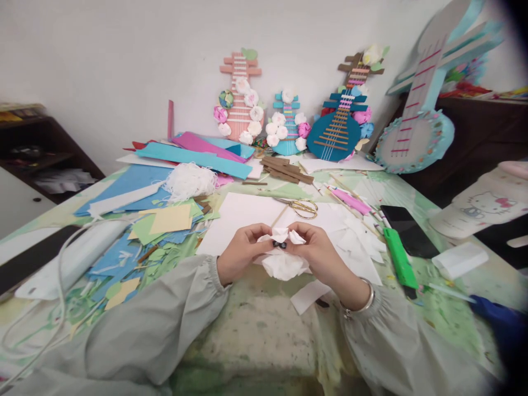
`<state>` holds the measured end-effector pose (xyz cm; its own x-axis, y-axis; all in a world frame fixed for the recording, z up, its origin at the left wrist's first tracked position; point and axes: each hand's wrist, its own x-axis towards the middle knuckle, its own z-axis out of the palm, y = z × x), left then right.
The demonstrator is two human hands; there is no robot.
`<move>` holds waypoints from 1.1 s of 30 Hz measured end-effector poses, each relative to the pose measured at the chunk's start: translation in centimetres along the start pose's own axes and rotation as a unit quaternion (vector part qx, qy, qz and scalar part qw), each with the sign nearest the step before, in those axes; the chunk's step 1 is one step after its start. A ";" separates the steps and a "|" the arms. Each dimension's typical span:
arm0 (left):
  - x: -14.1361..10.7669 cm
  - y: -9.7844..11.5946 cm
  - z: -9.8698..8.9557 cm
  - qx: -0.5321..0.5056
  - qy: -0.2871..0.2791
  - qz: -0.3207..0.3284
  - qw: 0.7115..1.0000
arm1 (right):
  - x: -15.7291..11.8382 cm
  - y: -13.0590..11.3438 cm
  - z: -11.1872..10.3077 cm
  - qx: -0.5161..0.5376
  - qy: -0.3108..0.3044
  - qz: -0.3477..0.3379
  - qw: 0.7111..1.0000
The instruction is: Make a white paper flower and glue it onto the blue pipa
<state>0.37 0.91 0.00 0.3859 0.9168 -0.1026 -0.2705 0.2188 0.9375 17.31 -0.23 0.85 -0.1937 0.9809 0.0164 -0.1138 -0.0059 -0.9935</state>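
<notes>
White paper flower (285,265) is at the near edge of the white paper sheets (239,212), held up between both hands. Left hand (247,250): thumb and fingers pinched on its left side. Right hand (315,250): same on the right side — thumb tips nearly meet at the middle, dark nails showing. Petals stick out above and below the thumbs. A thin stick (279,216) runs up and away behind the flower; can't tell if it is attached.

Just beyond: gold-handled scissors (303,208), lying on the sheets, blades pointing left. Loose white paper pieces (357,239) right of the hands. One white strip (309,296) nearer the person, by the right wrist.

Right side of table: green utility knife (399,258), black phone (408,231) just beyond it, pink-and-white cup (480,203) with a cartoon cat print farther right. Pink marker-like item (350,201) near the sheets' far right corner.

Left side: green, yellow and blue paper scraps (165,228), a heap of white string (192,182) behind them, white power strip (74,264) with cable nearer the left edge.

Far side: turquoise strip (193,158) over a magenta one, then a pile of brown strips (286,169). Against the wall, three lute-shaped models — pink (238,107), light blue (290,129), dark teal (336,135) — all with paper flowers. Larger pale blue instrument model (421,132) leans at far right, tilted.
</notes>
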 end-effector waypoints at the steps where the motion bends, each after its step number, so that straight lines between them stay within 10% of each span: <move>1: 0.0 0.1 0.0 -0.010 -0.008 -0.012 1.000 | 0.0 0.0 0.0 0.000 -0.002 0.004 1.000; 12: 0.1 -0.3 -0.1 0.149 0.041 0.079 0.985 | -0.3 -0.4 0.2 -0.191 0.029 -0.114 0.974; 20: -0.7 -0.8 0.9 0.404 0.131 0.306 0.852 | -1.3 1.1 1.6 -0.432 0.112 -0.302 0.842; 27: -0.4 -0.4 0.7 0.258 0.072 0.259 0.928 | -0.9 0.8 0.8 -0.380 0.085 -0.277 0.879; 33: -0.4 -0.4 0.4 0.242 0.085 0.228 0.939 | -1.1 0.5 0.9 -0.359 0.093 -0.251 0.894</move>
<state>0.70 0.31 -0.24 0.1694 0.9272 0.3340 0.0740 -0.3499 0.9339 16.53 -1.45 0.42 -0.1211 0.8404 0.5283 0.5263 0.5056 -0.6837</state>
